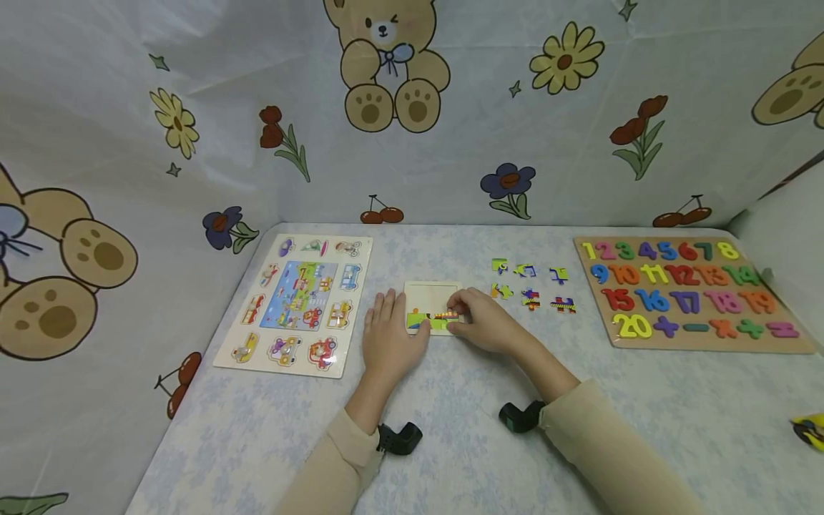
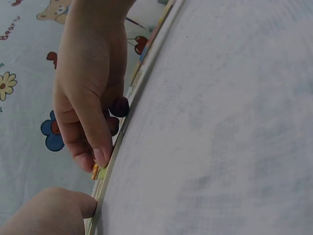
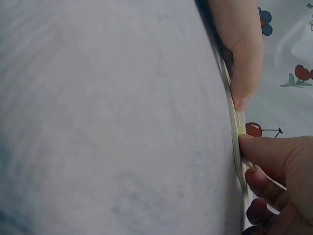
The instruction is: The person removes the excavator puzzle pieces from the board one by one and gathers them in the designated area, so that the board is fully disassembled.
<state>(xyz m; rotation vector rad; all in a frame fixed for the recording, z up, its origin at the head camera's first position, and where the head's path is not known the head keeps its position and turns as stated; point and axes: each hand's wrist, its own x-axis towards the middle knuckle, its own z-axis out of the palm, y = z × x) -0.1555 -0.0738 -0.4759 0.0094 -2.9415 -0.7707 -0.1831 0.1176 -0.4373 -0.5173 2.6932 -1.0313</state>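
A small square wooden puzzle board [image 1: 433, 292] lies at the middle of the table, with colourful jigsaw pieces [image 1: 417, 319] along its near edge. My left hand [image 1: 390, 337] lies with straight fingers along the board's left side, its thumb on the near left edge. At the board's right side, my right hand [image 1: 488, 320] pinches a puzzle piece between thumb and fingers; the hand partly hides it. In the left wrist view a bit of yellow-green and orange piece [image 2: 101, 172] shows below the right hand's fingertips. Several loose jigsaw pieces [image 1: 531, 297] lie right of the board.
To the left lies a vehicle picture puzzle board [image 1: 355, 307]. A wooden number board [image 1: 605, 336] with coloured numerals and signs lies at the right. A yellow and black object [image 1: 810, 430] sits at the far right edge. Patterned cloth [image 1: 463, 143] walls the table's back and left.
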